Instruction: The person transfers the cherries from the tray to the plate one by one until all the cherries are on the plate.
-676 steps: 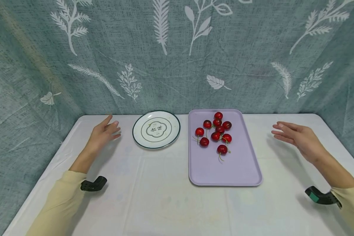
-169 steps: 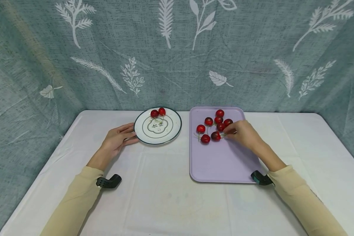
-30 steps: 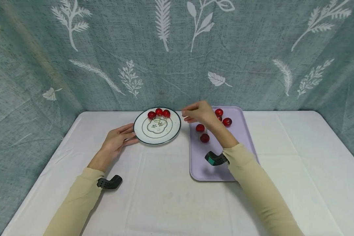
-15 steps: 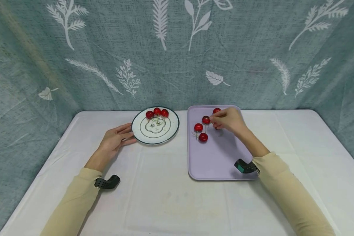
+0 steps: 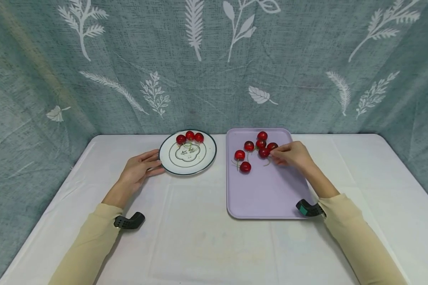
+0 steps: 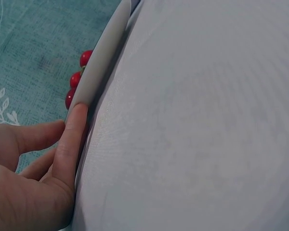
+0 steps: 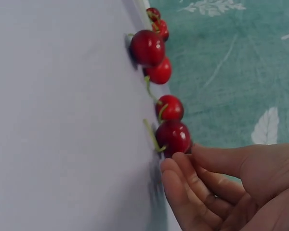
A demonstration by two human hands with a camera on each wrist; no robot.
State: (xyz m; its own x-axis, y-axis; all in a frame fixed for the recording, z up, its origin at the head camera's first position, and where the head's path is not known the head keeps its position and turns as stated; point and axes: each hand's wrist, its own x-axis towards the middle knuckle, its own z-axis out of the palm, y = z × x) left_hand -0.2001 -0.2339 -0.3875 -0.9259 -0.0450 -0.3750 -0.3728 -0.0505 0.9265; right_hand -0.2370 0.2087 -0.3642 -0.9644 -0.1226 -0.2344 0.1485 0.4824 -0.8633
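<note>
A round white plate (image 5: 187, 168) with a dark blue rim and printed centre carries a few red cherries (image 5: 190, 135) at its far edge. My left hand (image 5: 138, 168) is at the plate's left rim, a fingertip on its underside and others at the edge; the left wrist view shows this pinch on the rim. Beside it stands a lilac tray (image 5: 264, 198) with several dark red, stemmed cherries. Over the tray's right side, my right hand (image 5: 292, 155) has its loosely bent fingertips at a cherry (image 7: 173, 136). That cherry shows ahead of the fingertips, mostly uncovered.
A white cloth (image 5: 199, 245) covers the table. Behind it hangs a grey-green curtain (image 5: 214, 91) with white leaf prints, close to the far edges of plate and tray. A black device sits at each wrist.
Since half a second ago my right hand has shifted right and nearer over the tray; a second ago it was beside the plate. Three cherries have come onto the plate since the first frame.
</note>
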